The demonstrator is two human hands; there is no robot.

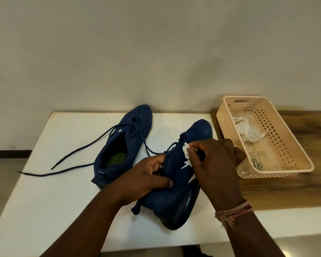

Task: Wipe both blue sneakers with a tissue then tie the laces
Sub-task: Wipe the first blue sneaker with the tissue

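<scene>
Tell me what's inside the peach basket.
The peach basket holds crumpled white tissues and a small grey item I can't identify; its near wall hides part of the floor.

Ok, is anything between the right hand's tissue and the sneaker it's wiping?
Nothing visible. The right hand presses the tissue straight onto the near sneaker beside its laces, while the left hand steadies it.

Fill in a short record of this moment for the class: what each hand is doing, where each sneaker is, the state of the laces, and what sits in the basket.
left hand: grips the near sneaker at its collar
right hand: presses a white tissue to that sneaker's side
far sneaker: sits on the white table, untouched
laces: untied, trailing left
basket: holds crumpled tissues
</scene>
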